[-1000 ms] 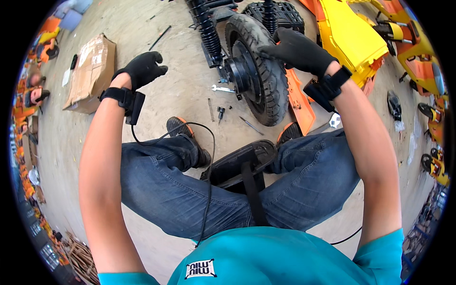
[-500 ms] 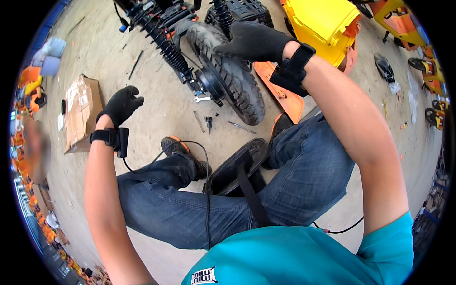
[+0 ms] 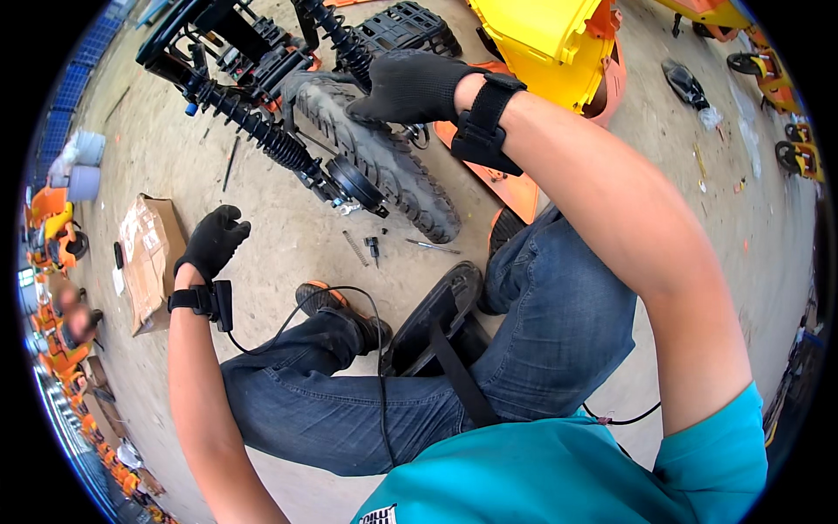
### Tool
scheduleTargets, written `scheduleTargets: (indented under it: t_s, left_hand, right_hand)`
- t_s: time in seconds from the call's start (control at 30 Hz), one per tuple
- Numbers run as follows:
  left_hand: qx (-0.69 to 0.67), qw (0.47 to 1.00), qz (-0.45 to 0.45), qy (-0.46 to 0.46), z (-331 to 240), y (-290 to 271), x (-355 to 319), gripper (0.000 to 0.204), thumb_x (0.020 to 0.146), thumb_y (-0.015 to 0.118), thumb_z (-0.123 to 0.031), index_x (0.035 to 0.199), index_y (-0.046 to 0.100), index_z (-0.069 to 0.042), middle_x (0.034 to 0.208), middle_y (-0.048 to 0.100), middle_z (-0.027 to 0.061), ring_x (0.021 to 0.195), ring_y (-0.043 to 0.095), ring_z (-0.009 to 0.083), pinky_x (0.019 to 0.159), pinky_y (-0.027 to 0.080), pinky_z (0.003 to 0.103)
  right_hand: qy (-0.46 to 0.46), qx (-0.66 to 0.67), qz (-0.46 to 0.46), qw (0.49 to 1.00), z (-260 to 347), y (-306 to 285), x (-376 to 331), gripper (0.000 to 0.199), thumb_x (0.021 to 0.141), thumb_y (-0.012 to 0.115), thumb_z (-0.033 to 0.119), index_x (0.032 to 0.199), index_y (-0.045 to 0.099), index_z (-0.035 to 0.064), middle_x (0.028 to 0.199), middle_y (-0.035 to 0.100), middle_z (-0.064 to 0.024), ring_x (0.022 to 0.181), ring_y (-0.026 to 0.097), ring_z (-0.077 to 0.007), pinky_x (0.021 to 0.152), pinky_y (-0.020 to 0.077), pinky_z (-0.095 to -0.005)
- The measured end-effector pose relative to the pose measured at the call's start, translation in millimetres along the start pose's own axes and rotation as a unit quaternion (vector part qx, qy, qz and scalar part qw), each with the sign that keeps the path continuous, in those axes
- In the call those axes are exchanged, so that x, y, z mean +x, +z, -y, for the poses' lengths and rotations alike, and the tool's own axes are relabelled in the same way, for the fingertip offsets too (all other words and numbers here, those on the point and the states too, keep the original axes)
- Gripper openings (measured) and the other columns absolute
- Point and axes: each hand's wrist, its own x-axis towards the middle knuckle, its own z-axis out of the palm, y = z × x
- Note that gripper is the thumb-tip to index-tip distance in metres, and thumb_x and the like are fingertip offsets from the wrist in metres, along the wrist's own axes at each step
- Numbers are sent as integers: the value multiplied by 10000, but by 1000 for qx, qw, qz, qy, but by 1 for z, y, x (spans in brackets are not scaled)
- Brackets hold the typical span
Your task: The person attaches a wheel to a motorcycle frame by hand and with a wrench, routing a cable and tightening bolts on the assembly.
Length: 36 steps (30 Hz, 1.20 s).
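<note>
Right hand (image 3: 410,86), black-gloved, lay spread over the top of the knobby tyre (image 3: 384,162), fingers pressed onto the tread at the far centre of the floor. I saw the wheel seated between two black coil springs (image 3: 253,127) on a dark frame (image 3: 218,44) tipped to the far left. Left hand (image 3: 212,243) hung free over bare concrete at near left, fingers loosely curled, pinching nothing. Loose screws and a small tool (image 3: 374,247) lay on the floor just near of the tyre, so I judged fastening unfinished. Cardboard box (image 3: 148,258) at left; yellow body panel (image 3: 546,39) at far right.
</note>
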Motion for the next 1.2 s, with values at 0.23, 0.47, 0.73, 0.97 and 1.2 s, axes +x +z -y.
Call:
scheduleTargets:
  t_s: [0.23,0.47,0.73,0.97,1.2]
  left_hand:
    - [-2,1000,8,-2,-4,2,5,403,866,649,-227,1164,547,24,912,638,92,782,592,147,710,492,290]
    - [-12,1000,-1,6,-9,2,7,420,868,645,-231,1182,542,27,933,645,97,781,593,139,704,494,284]
    - [-24,999,-29,23,3,-1,10,412,864,652,-238,1166,552,23,921,656,118,761,614,162,668,503,298]
    - [-5,998,-41,38,13,-2,13,415,862,661,-251,1160,563,21,934,650,125,761,615,168,646,504,304]
    - [-23,999,-27,19,3,0,11,403,863,659,-245,1153,563,17,923,640,107,753,600,152,640,495,297]
  right_hand:
    - [12,-5,-4,1000,-1,-1,-1,608,833,579,508,830,663,-94,809,650,-257,739,663,-349,729,524,-404]
    - [-5,-12,-9,1000,-5,-4,-3,578,838,582,484,824,665,-88,753,652,-232,679,654,-327,689,524,-398]
    - [18,-11,17,1000,-12,-9,-6,471,812,555,411,962,695,-13,944,673,-221,876,662,-348,806,512,-409]
    - [-1,-16,15,1000,-27,-9,-4,501,804,536,432,851,668,-48,780,652,-232,716,640,-357,710,505,-417]
    - [8,-9,29,1000,-36,-7,-1,537,781,567,460,907,681,-50,830,670,-233,764,662,-353,730,522,-404]
